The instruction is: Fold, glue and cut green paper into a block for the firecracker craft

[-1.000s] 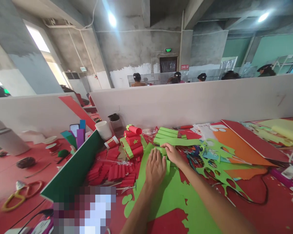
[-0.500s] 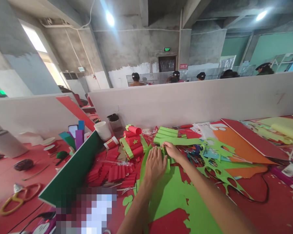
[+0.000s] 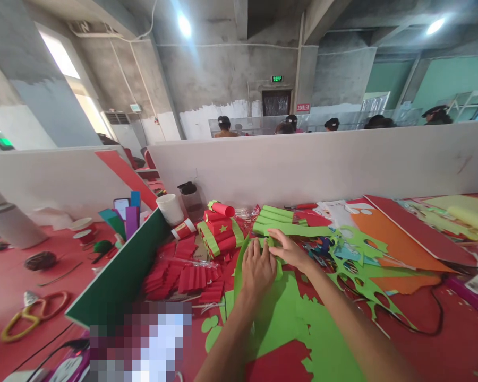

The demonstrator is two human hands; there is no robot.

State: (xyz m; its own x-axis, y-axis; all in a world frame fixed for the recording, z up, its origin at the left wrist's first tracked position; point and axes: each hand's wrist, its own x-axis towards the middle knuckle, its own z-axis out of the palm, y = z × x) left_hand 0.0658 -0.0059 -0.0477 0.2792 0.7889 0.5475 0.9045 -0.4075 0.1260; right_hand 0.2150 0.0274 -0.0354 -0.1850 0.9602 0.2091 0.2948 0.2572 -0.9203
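Observation:
My left hand (image 3: 258, 267) lies over a green paper sheet (image 3: 279, 307), its fingers stretched forward and resting on a folded green part. Close on its right, my right hand (image 3: 290, 249) has its fingertips at the same green paper, with the index finger reaching left and the thumb side near the left fingers. The contact under the fingers is partly hidden. A long green strip (image 3: 302, 229) runs just beyond the right hand. Behind it lie pleated green pieces (image 3: 275, 214). To the left stands a red paper model with a yellow star (image 3: 219, 228).
Pleated red paper pieces (image 3: 193, 278) lie left of my hands, beside a dark green board (image 3: 119, 270). Cut-out green scraps (image 3: 348, 260) and orange paper (image 3: 376, 233) are on the right. Yellow-handled scissors (image 3: 27, 318) lie far left. A white partition (image 3: 322, 164) stands behind; people sit beyond.
The right hand's fingers have loosened and its index finger now reaches further out. The left hand stays over the green paper, having shifted slightly. The view has tilted a little.

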